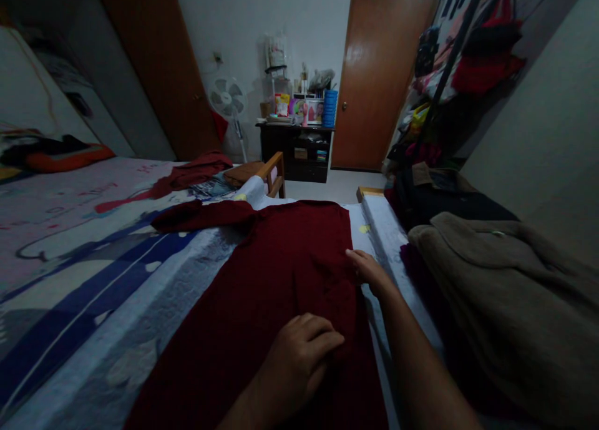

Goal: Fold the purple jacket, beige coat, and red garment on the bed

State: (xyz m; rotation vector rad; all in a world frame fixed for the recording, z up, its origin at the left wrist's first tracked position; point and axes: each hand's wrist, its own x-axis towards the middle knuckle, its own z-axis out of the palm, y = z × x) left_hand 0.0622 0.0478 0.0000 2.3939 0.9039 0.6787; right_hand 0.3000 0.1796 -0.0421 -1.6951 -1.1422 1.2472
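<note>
A dark red long-sleeved garment point(281, 280) lies spread on the pale blue cover, one sleeve stretched to the left and loose folds along its right side. Low over these folds is my left hand point(306, 352), its fingers curled and closed on the cloth; the fingertips are partly hidden. My right hand point(367, 271) is further forward at the garment's right edge, its fingers extended and touching the fabric.
A patterned blanket point(60, 255) with red clothing point(187, 174) on it spreads to the left. On the right lie a brown-grey coat point(505, 261) and dark clothes. Ahead are a wooden armrest point(276, 171), a fan point(228, 97), a dark cabinet point(292, 152) and a door point(379, 74).
</note>
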